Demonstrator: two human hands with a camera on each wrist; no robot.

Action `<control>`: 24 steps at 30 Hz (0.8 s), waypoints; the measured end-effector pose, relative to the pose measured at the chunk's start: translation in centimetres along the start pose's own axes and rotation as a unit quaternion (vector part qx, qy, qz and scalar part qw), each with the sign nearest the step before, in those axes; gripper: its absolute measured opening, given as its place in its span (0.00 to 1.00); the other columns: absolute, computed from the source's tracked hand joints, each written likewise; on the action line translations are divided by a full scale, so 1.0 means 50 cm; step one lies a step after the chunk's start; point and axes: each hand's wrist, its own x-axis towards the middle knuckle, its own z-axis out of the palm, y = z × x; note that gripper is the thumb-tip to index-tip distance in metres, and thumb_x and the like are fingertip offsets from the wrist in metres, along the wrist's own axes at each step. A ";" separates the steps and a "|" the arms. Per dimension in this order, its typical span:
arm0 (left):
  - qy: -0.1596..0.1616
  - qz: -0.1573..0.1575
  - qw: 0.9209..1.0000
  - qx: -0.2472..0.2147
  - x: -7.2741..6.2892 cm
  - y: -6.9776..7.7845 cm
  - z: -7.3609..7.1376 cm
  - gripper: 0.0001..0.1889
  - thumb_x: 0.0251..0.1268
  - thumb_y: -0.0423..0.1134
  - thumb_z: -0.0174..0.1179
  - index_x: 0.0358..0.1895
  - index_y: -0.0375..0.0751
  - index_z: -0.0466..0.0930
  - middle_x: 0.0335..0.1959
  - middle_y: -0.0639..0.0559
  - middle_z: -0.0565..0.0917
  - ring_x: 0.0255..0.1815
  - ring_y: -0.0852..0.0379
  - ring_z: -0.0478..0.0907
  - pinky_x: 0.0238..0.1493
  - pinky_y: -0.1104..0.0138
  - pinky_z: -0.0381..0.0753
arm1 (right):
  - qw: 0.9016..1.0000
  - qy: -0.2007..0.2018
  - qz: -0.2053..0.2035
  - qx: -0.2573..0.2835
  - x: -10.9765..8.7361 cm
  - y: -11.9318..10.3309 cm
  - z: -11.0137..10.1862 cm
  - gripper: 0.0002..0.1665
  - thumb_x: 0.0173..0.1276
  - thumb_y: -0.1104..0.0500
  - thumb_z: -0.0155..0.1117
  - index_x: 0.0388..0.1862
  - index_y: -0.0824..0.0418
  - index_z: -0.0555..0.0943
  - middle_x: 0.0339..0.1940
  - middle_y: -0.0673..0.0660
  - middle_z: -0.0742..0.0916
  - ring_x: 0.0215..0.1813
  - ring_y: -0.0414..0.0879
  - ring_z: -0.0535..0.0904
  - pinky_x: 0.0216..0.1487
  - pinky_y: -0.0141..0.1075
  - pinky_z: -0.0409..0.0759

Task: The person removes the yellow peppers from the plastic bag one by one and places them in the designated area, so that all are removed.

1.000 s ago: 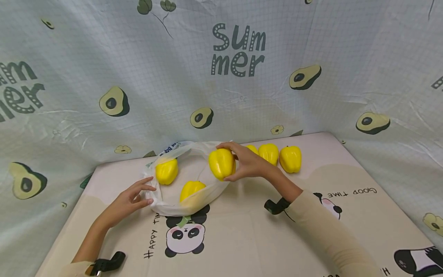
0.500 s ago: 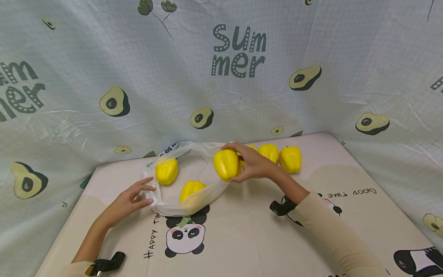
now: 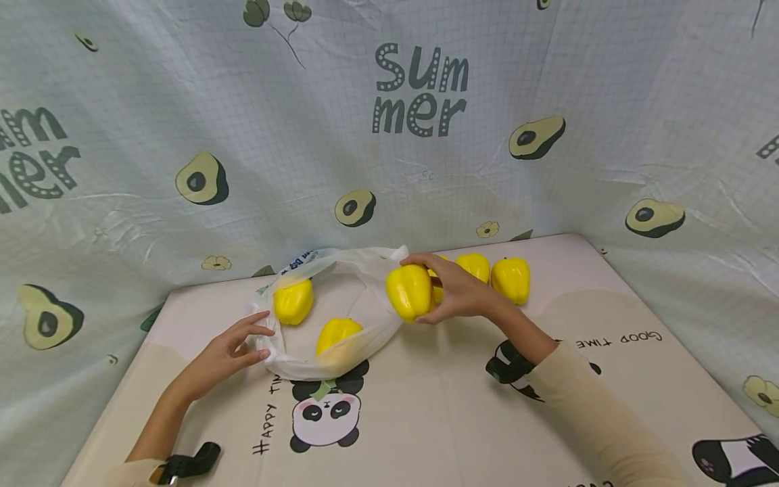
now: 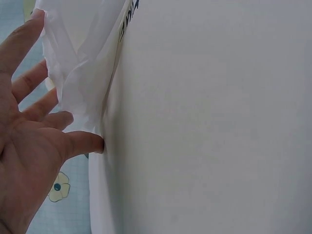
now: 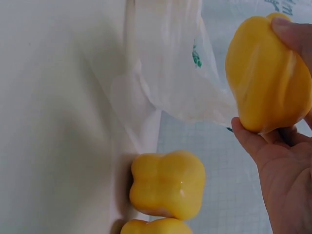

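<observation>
My right hand (image 3: 460, 289) grips a yellow bell pepper (image 3: 409, 292) between thumb and fingers, at the right rim of a white plastic bag (image 3: 380, 343). The right wrist view shows this bell pepper (image 5: 265, 73) raised beside the bag's hanging side. Two more yellow peppers sit inside the wide-mouthed bag, one at the left (image 3: 293, 302) and one near the front (image 3: 336, 334), partly behind the thin plastic. At the bag's left side my left hand (image 3: 220, 357) has its fingers loosely extended; in the left wrist view those fingertips (image 4: 36, 15) touch the plastic.
Several yellow peppers stand right of the bag near the table's back edge, including the rightmost pepper (image 3: 511, 280) and its neighbour pepper (image 3: 473, 266); my right hand partly hides others. A printed curtain (image 3: 274, 155) hangs behind the panda-patterned table (image 3: 426, 419).
My right hand has moved right with the bell pepper, from over the bag's right rim toward the standing peppers. The left hand and the peppers in the bag stay put.
</observation>
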 end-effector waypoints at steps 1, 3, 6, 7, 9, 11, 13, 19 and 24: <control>0.000 0.000 1.000 0.001 0.000 -0.001 0.000 0.19 0.71 0.45 0.64 0.61 0.44 0.79 0.80 0.38 0.59 0.79 0.28 0.50 0.70 0.33 0.60 | 1.000 0.000 0.001 0.001 -0.003 0.001 -0.001 0.56 0.47 0.59 0.85 0.73 0.60 0.65 0.69 0.58 0.74 0.66 0.52 0.72 0.70 0.48 0.75; -0.001 0.000 1.000 0.001 0.001 -0.002 0.000 0.19 0.71 0.45 0.64 0.61 0.44 0.79 0.80 0.38 0.59 0.79 0.27 0.49 0.69 0.33 0.60 | 1.000 0.000 0.004 0.005 -0.008 0.003 -0.003 0.56 0.47 0.60 0.85 0.73 0.60 0.64 0.70 0.58 0.73 0.67 0.53 0.72 0.70 0.48 0.74; -0.001 -0.001 1.000 0.000 0.001 -0.002 0.000 0.20 0.71 0.46 0.64 0.61 0.44 0.79 0.80 0.38 0.58 0.79 0.27 0.50 0.69 0.33 0.60 | 1.000 0.004 0.005 0.013 -0.016 0.006 -0.006 0.57 0.46 0.61 0.85 0.74 0.60 0.64 0.71 0.58 0.72 0.67 0.53 0.71 0.70 0.48 0.74; 0.000 -0.001 1.000 0.000 0.002 -0.002 0.000 0.20 0.71 0.46 0.64 0.61 0.44 0.79 0.80 0.37 0.58 0.79 0.27 0.50 0.69 0.33 0.60 | 1.000 0.005 0.007 0.018 -0.018 0.006 -0.007 0.57 0.46 0.62 0.84 0.74 0.60 0.64 0.72 0.58 0.71 0.68 0.53 0.71 0.71 0.48 0.74; -0.001 -0.003 1.000 -0.001 0.002 -0.003 0.000 0.20 0.71 0.46 0.64 0.61 0.44 0.79 0.80 0.38 0.58 0.79 0.27 0.49 0.69 0.32 0.60 | 1.000 0.006 0.009 0.023 -0.023 0.006 -0.009 0.56 0.46 0.63 0.84 0.74 0.61 0.64 0.72 0.59 0.71 0.67 0.54 0.71 0.71 0.49 0.73; -0.001 -0.006 1.000 0.001 0.002 -0.003 0.000 0.20 0.71 0.46 0.64 0.61 0.44 0.79 0.80 0.38 0.58 0.79 0.27 0.49 0.69 0.32 0.60 | 1.000 0.006 0.012 0.021 -0.029 0.005 -0.011 0.56 0.46 0.63 0.83 0.73 0.61 0.64 0.71 0.59 0.71 0.67 0.54 0.72 0.71 0.51 0.73; -0.001 -0.007 1.000 0.003 0.001 -0.003 0.000 0.20 0.71 0.47 0.64 0.61 0.44 0.79 0.80 0.38 0.58 0.79 0.27 0.49 0.69 0.32 0.60 | 1.000 0.009 0.016 0.012 -0.035 0.005 -0.014 0.55 0.47 0.62 0.82 0.73 0.61 0.64 0.71 0.59 0.72 0.66 0.54 0.72 0.71 0.53 0.73; 0.000 0.003 1.000 -0.020 0.001 -0.004 0.000 0.20 0.70 0.44 0.66 0.60 0.42 0.79 0.80 0.37 0.58 0.80 0.28 0.47 0.71 0.30 0.55 | 1.000 0.015 0.015 0.000 -0.048 0.011 -0.018 0.55 0.46 0.62 0.83 0.72 0.60 0.64 0.69 0.59 0.73 0.64 0.53 0.72 0.68 0.54 0.76; -0.001 0.005 1.000 -0.020 0.001 -0.007 0.001 0.19 0.70 0.44 0.66 0.60 0.42 0.79 0.80 0.37 0.57 0.80 0.28 0.46 0.71 0.30 0.55 | 1.000 0.017 0.015 -0.004 -0.054 0.015 -0.021 0.55 0.46 0.62 0.83 0.72 0.60 0.64 0.68 0.58 0.74 0.63 0.51 0.72 0.65 0.51 0.78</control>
